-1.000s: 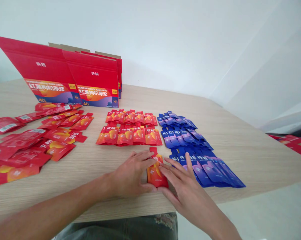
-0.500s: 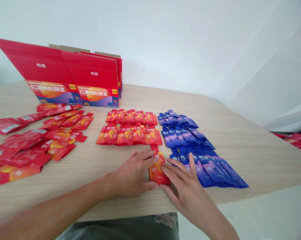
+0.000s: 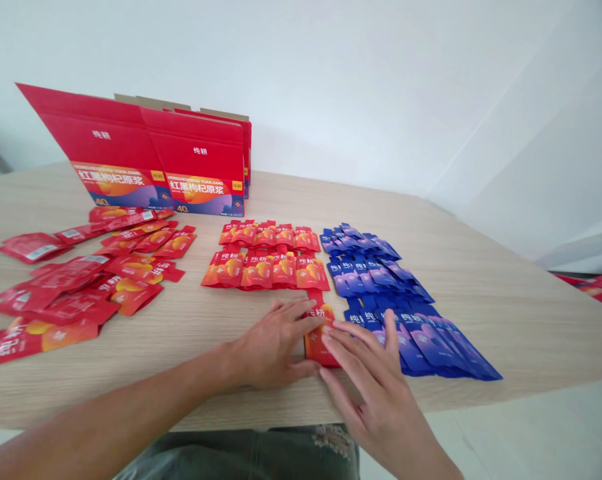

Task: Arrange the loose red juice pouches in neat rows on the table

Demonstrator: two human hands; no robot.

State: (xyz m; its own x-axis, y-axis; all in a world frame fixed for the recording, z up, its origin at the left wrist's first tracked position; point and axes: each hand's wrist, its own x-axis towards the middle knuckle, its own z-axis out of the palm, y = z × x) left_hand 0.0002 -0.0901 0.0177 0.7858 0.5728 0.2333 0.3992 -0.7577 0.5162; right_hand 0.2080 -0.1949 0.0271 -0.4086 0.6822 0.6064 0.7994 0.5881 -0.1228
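While both flat hands, left hand [image 3: 268,347] and right hand [image 3: 375,380], nudged it, red pouch [image 3: 319,333] had shifted toward blue pouches [image 3: 421,333] on table [image 3: 505,313].

A pale wooden table [image 3: 505,307] with a light grain fills most of the view, set against a plain white wall [image 3: 331,73] in soft, even light, with a pale floor [image 3: 545,427] at the lower right.

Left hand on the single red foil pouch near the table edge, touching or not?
Touching. Head view: the left hand lies flat with its fingertips over the left edge of the single red foil pouch, no gap visible.
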